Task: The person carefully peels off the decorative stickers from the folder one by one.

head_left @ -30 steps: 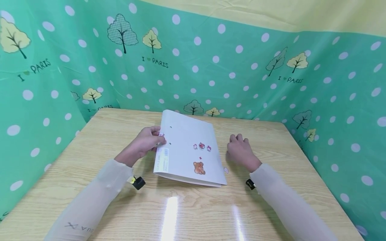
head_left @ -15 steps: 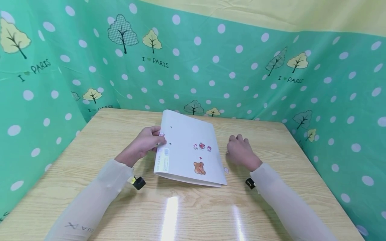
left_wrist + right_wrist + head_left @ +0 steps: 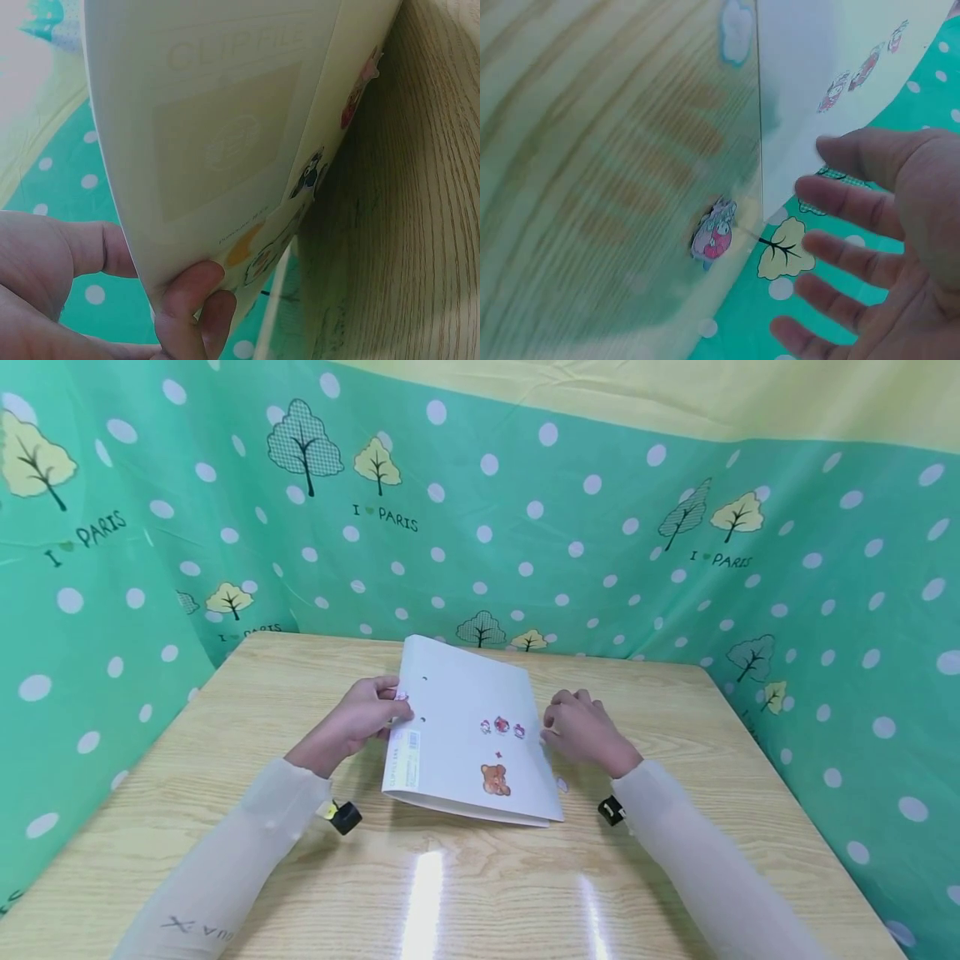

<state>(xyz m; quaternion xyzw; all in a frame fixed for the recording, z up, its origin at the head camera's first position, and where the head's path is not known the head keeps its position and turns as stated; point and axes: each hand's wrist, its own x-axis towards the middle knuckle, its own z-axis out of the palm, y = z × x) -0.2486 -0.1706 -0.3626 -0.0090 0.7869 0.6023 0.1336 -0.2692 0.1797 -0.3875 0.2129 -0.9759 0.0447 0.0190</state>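
Note:
A white clip file with stickers on its cover, among them a brown bear sticker and three small red-and-white ones, lies tilted on the table with its spine side raised. My left hand holds that spine edge, thumb on the cover and fingers underneath. In the left wrist view, the file's underside shows faint "CLIP FILE" lettering, and the fingertips press against it. My right hand is at the file's right edge. From the right wrist, its fingers look spread and hold nothing; whether they touch the file is unclear.
The wooden table carries bright light streaks at the front. A pale sticker and a pink character sticker lie by the file's right edge. A green dotted curtain surrounds the table's back and sides.
My right hand has shifted left, closer to the file's right edge. The left hand and the file have stayed where they were.

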